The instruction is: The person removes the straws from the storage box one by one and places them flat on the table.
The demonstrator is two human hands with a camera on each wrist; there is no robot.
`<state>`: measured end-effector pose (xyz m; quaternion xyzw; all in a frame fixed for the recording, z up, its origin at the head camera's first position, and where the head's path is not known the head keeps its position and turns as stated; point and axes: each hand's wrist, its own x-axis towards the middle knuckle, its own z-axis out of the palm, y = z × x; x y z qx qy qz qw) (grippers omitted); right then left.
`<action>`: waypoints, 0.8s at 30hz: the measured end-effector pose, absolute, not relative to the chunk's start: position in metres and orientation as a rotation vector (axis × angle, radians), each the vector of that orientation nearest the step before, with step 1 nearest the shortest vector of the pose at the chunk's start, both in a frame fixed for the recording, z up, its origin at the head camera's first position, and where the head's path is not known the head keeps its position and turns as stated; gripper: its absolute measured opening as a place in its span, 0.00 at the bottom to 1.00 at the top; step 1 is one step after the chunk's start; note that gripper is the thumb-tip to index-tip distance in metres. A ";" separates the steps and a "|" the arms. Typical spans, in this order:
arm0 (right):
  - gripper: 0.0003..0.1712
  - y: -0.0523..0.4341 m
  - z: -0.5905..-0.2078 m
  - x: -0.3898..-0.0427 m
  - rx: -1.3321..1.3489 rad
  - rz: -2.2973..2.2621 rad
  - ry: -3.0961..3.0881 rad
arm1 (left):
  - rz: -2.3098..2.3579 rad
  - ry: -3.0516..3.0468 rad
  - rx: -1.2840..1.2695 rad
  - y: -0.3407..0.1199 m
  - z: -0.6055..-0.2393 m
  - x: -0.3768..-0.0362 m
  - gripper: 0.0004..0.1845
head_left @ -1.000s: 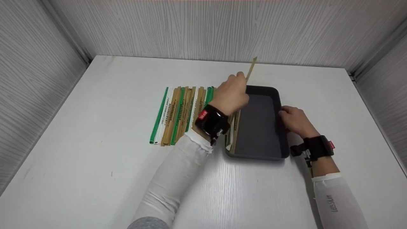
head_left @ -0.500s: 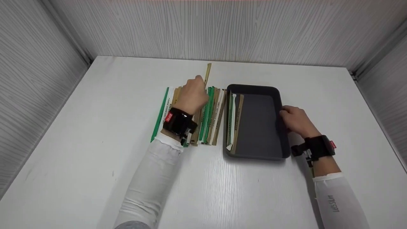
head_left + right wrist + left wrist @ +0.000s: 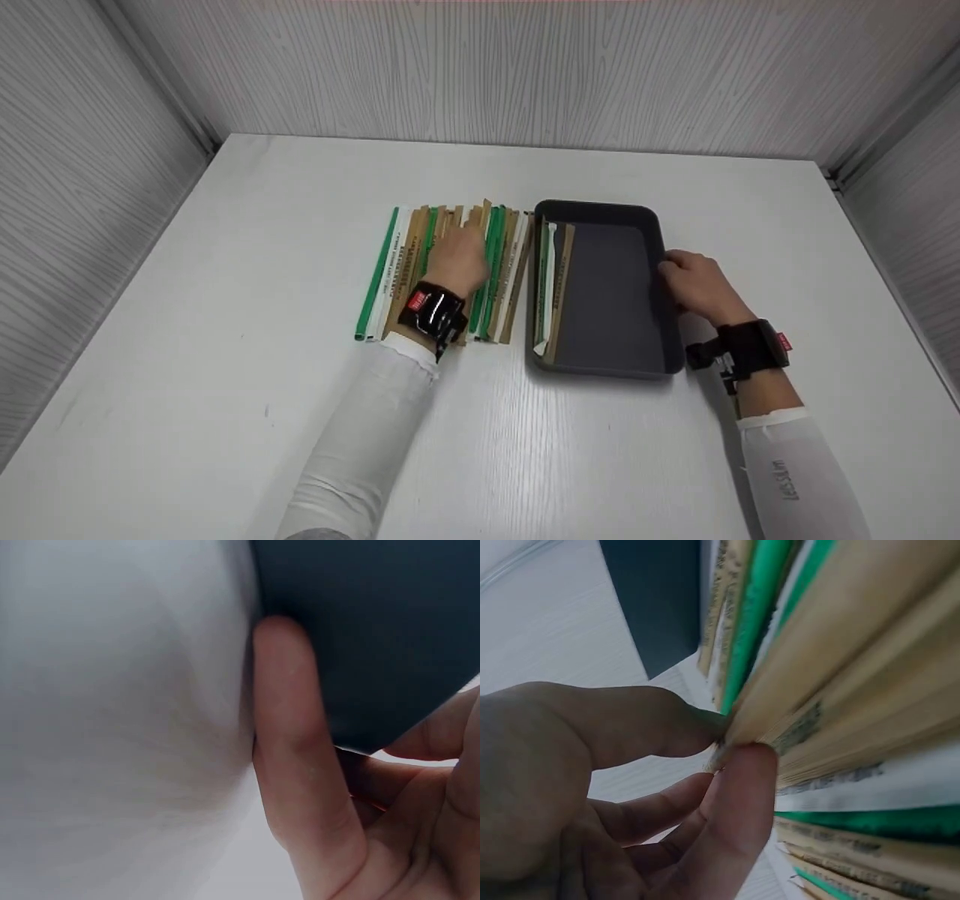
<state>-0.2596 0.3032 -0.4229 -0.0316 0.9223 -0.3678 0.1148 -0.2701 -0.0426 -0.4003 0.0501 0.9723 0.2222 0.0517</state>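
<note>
Paper-wrapped flat sticks (image 3: 450, 270) | left hand (image 3: 459, 259) pinches one | right hand (image 3: 694, 283) seemingly grips smooth dark tray (image 3: 667, 315)

Around the dark tray (image 3: 600, 358) the white table (image 3: 225, 390) lies bare in front, behind and on the far right, so a hand could come in from any of those sides. Left of the tray, a flat row of green, brown and white strips (image 3: 390, 262) fills the table right up to the tray's left wall, with only a thin gap between. The left hand (image 3: 459, 259) rests on that row, its sleeve crossing the table in front of it. The right hand (image 3: 694, 285) holds the tray's right wall, blocking that side. Inside the tray, a few strips (image 3: 553, 285) lie along the left wall; the remaining floor is open. Grey walls (image 3: 525, 67) close in behind and beside the table.
</note>
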 end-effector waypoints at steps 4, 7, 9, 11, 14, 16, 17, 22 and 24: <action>0.29 0.303 -0.423 -0.260 -0.090 -1.085 2.699 | 0.657 2.943 0.126 -0.042 -0.405 -0.271 0.08; 0.29 0.303 -0.423 -0.260 -0.089 -1.083 2.701 | 0.640 2.937 0.111 -0.042 -0.407 -0.271 0.08; 0.29 0.303 -0.423 -0.260 -0.085 -1.082 2.701 | 0.638 2.934 0.103 -0.042 -0.408 -0.271 0.08; 0.29 0.304 -0.423 -0.260 -0.085 -1.079 2.704 | 0.645 2.927 0.093 -0.042 -0.408 -0.271 0.09; 0.29 0.304 -0.423 -0.260 -0.082 -1.072 2.709 | 0.659 2.918 0.087 -0.043 -0.407 -0.271 0.07; 0.30 0.304 -0.423 -0.260 -0.080 -1.063 2.712 | 0.666 2.908 0.084 -0.043 -0.405 -0.271 0.06; 0.30 0.304 -0.423 -0.259 -0.077 -1.058 2.712 | 0.667 2.901 0.082 -0.043 -0.403 -0.271 0.06; 0.31 0.303 -0.423 -0.259 -0.076 -1.045 2.717 | 0.674 2.930 0.148 -0.038 -0.387 -0.271 0.06; 0.31 0.303 -0.423 -0.260 -0.083 -1.045 2.719 | 0.664 2.958 0.205 -0.033 -0.378 -0.271 0.11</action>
